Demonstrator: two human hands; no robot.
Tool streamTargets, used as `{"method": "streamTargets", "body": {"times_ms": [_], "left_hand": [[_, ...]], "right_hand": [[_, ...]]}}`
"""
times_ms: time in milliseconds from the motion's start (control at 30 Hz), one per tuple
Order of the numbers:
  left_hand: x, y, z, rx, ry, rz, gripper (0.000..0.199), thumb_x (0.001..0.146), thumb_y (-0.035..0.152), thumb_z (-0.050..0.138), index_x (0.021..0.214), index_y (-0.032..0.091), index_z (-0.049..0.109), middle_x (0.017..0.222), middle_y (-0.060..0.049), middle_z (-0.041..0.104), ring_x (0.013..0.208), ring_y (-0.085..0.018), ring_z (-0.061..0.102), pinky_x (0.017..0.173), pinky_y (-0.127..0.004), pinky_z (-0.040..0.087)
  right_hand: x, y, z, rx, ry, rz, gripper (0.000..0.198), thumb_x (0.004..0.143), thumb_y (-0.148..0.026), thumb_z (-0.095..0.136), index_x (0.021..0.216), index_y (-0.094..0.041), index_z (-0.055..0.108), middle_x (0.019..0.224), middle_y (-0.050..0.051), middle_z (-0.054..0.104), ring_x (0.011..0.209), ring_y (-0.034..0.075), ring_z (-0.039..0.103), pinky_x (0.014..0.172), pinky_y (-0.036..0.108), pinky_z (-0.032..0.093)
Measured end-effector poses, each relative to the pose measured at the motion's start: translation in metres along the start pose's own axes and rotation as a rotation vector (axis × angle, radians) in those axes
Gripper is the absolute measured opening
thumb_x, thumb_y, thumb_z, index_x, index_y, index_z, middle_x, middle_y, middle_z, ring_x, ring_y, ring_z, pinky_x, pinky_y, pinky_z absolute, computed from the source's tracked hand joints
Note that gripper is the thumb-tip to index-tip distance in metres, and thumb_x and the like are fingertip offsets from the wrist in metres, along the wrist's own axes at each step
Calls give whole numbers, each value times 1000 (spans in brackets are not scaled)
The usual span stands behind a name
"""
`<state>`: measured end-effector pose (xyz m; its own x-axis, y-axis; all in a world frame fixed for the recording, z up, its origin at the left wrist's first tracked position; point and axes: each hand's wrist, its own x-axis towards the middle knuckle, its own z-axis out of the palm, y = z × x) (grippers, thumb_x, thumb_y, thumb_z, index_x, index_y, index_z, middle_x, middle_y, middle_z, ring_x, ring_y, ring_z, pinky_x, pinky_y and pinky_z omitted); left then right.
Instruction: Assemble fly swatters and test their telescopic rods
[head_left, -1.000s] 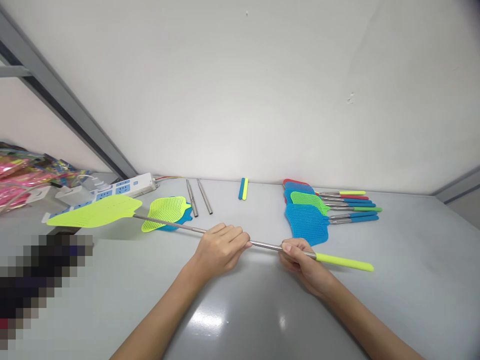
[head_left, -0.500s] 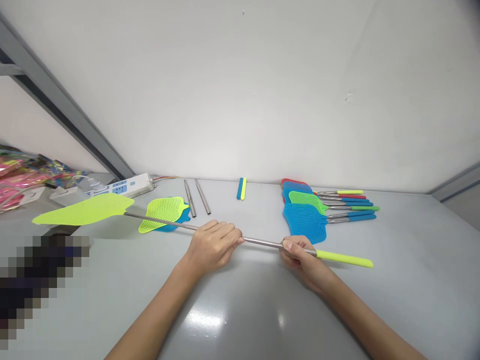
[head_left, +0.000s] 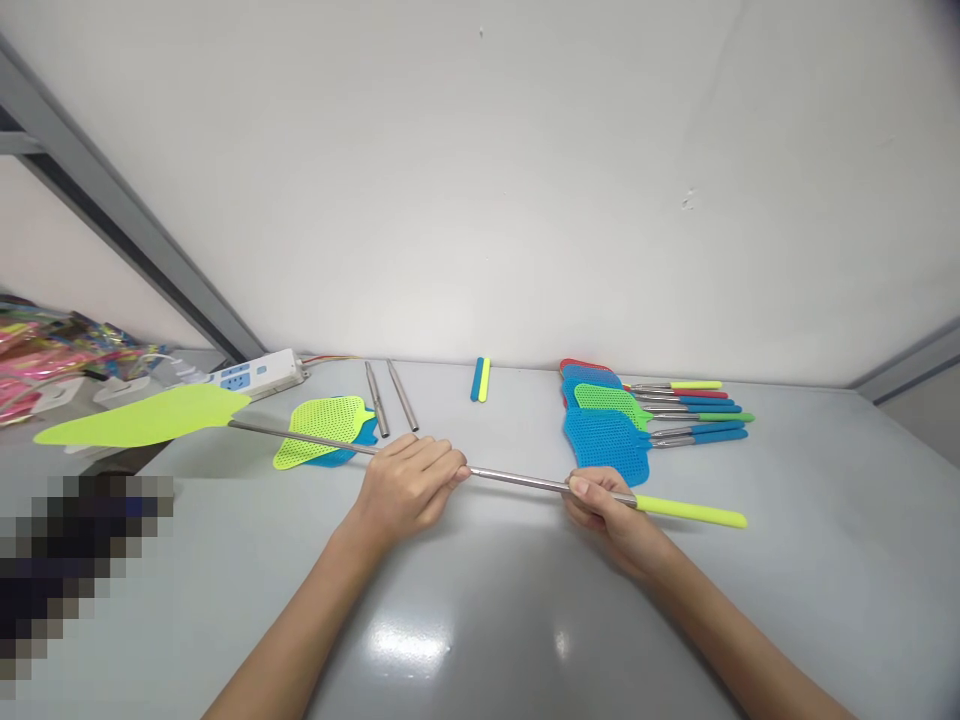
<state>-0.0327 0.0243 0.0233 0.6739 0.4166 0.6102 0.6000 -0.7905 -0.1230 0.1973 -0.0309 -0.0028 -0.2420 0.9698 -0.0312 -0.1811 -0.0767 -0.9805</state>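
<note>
Left hand and right hand both clamp the yellow swatter's steel rod, seemingly extended; blue swatters lie near.

left hand: palm down, fingers curled shut, forearm angled in from bottom left
right hand: pinched closed, thumb on top, forearm stretching in from lower right

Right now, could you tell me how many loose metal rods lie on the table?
2: both metal rods lie side by side near the wall, just behind the loose yellow-green swatter head. Others may be hidden.
</note>
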Motion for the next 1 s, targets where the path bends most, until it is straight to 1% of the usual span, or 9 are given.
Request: {"method": "streamTargets", "body": {"times_ms": [100,200,267,333,433,533,700,800,1000], "left_hand": [[-1,5,5,-38,-39,-54,19,80,17,37,64,18,48,54,2,50,49,-10,40,52,-26,26],[-2,11,13,-101,-101,-136,22,81,17,34,65,18,49,58,1,52,51,-10,42,53,-25,27],[-2,13,16,-124,-106,-171,23,81,17,34,64,17,49,58,1,53,51,-10,42,53,-25,27],[-2,13,17,-122,-84,-199,23,80,19,36,61,17,49,55,2,51,50,-10,41,53,-25,26],[-2,14,14,-119,-51,-236,23,79,20,39,58,17,48,51,2,46,49,-10,37,52,-26,26],[-2,15,11,-119,-34,-263,23,79,20,41,57,17,48,49,3,43,48,-10,35,52,-26,25],[-1,18,11,-100,-11,-288,22,76,23,45,55,18,49,48,3,44,48,-10,34,52,-26,24],[-1,20,12,-99,-1,-286,23,76,27,47,54,17,49,49,3,46,48,-10,35,52,-26,24],[-1,20,13,-116,-15,-317,25,73,36,50,57,17,51,51,2,49,49,-10,38,53,-26,26]], "right_hand": [[0,1,-4,55,10,20,37,75,-30,45,45,-18,27,42,-6,21,42,7,16,46,27,10],[1,3,-6,170,56,61,37,75,-29,45,46,-19,24,42,-7,19,41,7,14,45,26,12],[2,5,-5,232,69,92,37,75,-29,45,47,-19,23,42,-7,18,41,7,16,45,26,14],[3,8,-3,262,56,110,37,76,-29,44,46,-18,24,42,-7,18,41,7,19,45,26,15],[4,11,0,263,39,108,37,76,-29,45,44,-17,29,41,-6,21,40,7,22,44,25,15],[4,14,1,245,59,83,37,77,-31,45,44,-16,36,43,-5,24,41,7,24,44,26,16],[3,15,2,191,72,81,38,79,-39,41,49,-15,45,45,-5,25,43,7,24,45,26,16],[2,12,3,171,52,104,41,80,-42,38,50,-15,45,45,-5,25,43,8,24,46,26,16],[1,8,8,115,1,206,47,81,-45,33,46,-16,42,43,-4,27,42,8,26,46,26,17]]}}
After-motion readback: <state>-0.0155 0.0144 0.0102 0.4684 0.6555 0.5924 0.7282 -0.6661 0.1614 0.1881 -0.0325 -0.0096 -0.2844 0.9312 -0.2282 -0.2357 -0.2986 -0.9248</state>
